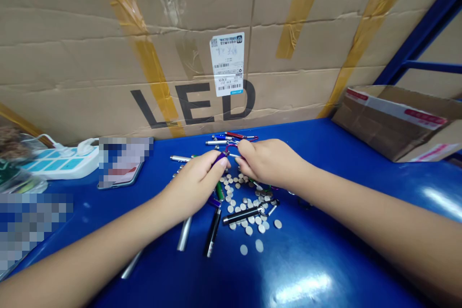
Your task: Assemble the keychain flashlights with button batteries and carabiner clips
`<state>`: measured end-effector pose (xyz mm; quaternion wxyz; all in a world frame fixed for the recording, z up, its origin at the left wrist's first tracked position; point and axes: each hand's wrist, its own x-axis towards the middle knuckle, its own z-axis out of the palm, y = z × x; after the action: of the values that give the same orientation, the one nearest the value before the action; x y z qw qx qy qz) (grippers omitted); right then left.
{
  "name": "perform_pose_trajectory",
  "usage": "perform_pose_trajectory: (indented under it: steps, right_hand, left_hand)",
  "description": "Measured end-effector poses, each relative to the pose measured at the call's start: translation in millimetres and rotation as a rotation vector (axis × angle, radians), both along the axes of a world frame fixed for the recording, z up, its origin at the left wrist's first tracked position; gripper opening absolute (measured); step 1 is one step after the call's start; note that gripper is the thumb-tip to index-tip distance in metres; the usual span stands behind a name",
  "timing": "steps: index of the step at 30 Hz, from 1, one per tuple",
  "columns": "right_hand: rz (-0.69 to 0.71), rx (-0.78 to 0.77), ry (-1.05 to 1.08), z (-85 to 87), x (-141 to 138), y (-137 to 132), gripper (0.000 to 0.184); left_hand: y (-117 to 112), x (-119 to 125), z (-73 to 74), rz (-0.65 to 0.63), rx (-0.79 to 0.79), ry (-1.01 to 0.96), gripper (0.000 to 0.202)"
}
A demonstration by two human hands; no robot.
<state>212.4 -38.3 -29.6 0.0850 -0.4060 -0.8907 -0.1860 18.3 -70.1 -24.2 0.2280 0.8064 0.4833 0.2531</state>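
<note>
My left hand and my right hand meet over the middle of a blue table. Together they pinch a small purple keychain light, the left on its body and the right at its ring end. Under and around the hands lie several small pen lights: a black one, a silver one, a dark one, a red one. Many small round button cells are scattered below the hands.
A large cardboard box marked LED stands along the back of the table. A smaller open carton sits at the right. A white power strip and a phone lie at the left.
</note>
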Motion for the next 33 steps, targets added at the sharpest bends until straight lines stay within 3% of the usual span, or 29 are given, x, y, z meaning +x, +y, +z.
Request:
perform_pose_trajectory:
  steps: [5,9,13,19,27,33]
  right_hand:
    - [0.046,-0.078,-0.053,2.4,11,21,0.031]
    - [0.030,-0.089,-0.062,-2.4,9,39,0.029]
    - [0.003,-0.069,-0.080,-8.3,9,49,0.030]
    - [-0.020,-0.103,-0.116,-12.6,13,49,0.031]
    - [-0.001,-0.140,-0.117,-22.4,14,53,0.026]
    - [0.025,-0.198,-0.080,-0.1,13,42,0.024]
  left_hand:
    - [31,-12,1.3,0.006,-0.014,0.168,0.028]
    - [64,-12,-1.3,-0.046,0.184,0.346,0.019]
    - [86,-8,-8.7,-0.067,0.239,0.362,0.023]
    - [88,-6,-20.3,-0.087,0.214,0.360,0.027]
    - [86,-6,-21.3,-0.146,0.162,0.315,0.022]
    - [78,-10,-2.9,-0.148,0.180,0.341,0.023]
